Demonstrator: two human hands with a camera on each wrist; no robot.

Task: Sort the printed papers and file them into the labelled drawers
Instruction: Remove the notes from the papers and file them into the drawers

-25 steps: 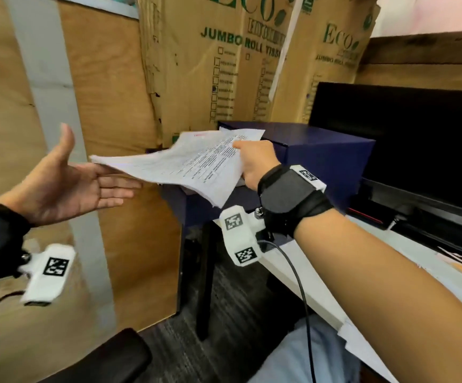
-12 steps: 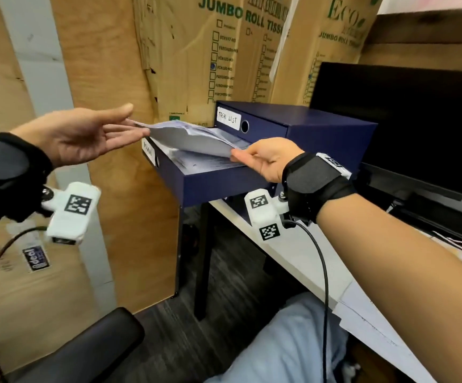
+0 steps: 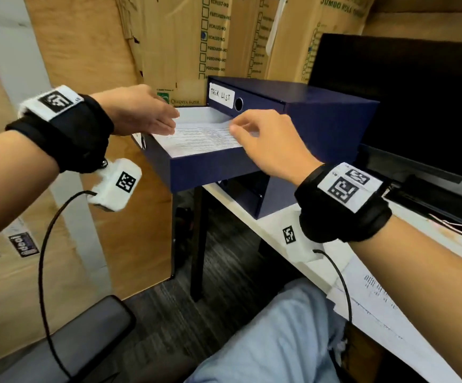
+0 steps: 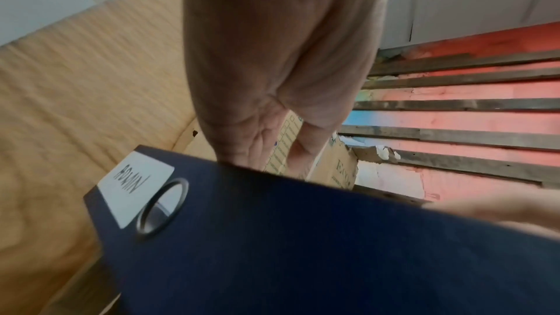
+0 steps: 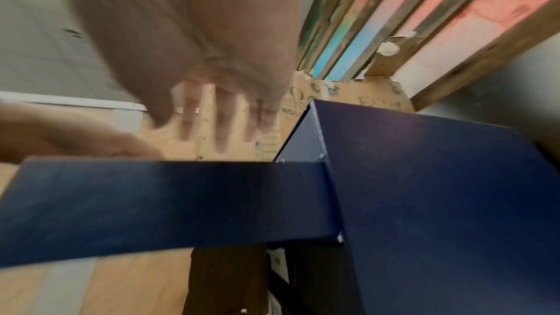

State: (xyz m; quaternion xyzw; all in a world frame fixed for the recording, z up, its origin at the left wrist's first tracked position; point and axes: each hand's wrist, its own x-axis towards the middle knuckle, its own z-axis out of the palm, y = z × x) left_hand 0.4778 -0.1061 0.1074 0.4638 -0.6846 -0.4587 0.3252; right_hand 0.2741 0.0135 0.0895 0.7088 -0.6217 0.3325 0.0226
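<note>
Probably an office storeroom: a white counter [image 3: 254, 217] carries a dark monitor [image 3: 406, 100] at 2 o'clock and a labelled navy drawer unit [image 3: 326, 117], with tissue cartons [image 3: 174, 42] stacked at 12 o'clock.

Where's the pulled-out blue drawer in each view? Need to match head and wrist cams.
Head: pulled-out drawer at centre, papers lying inside, both hands over it.
Left wrist: its front face fills the lower frame, with label and ring pull.
Right wrist: its side wall runs as a band across lower left.
Shared landmark: the blue cabinet body.
</note>
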